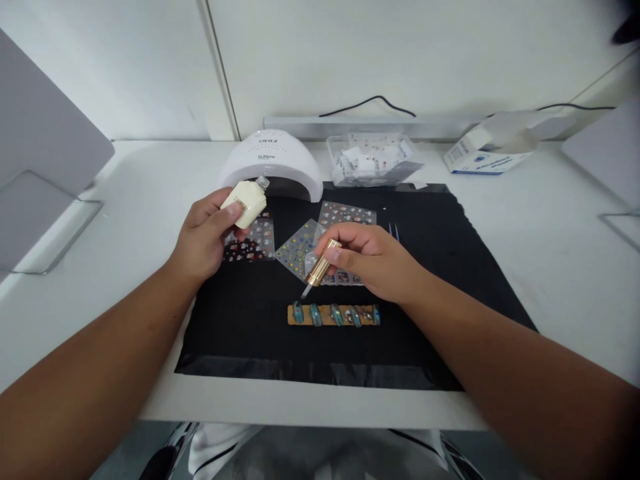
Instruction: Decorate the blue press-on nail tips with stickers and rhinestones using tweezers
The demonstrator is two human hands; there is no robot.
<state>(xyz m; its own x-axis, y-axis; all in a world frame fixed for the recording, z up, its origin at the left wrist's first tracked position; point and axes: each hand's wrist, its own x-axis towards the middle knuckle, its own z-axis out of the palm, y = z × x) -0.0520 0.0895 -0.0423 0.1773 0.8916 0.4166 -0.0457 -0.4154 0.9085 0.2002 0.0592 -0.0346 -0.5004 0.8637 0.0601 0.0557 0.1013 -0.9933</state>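
Note:
My left hand [205, 230] is closed around a cream nail polish bottle [245, 202], tilted, with its neck uncapped. In my right hand [367, 257] is the gold-capped polish brush [323, 265], its bristles pointing down and left. The brush tip hovers just above the leftmost of several blue-green false nails [315, 315]; whether it touches cannot be made out. These nails sit in a row across a tan strip [325, 321] on the black mat [240, 313]. Behind my right hand, a clear case with small compartments [343, 277] is partly hidden.
Sticker sheets [295, 247] lie on the mat behind the strip. At the back stand a white nail lamp [275, 153], a clear bin of packets [373, 160] and an opened white box [493, 150]. Tweezers [394, 231] rest right of the sheets.

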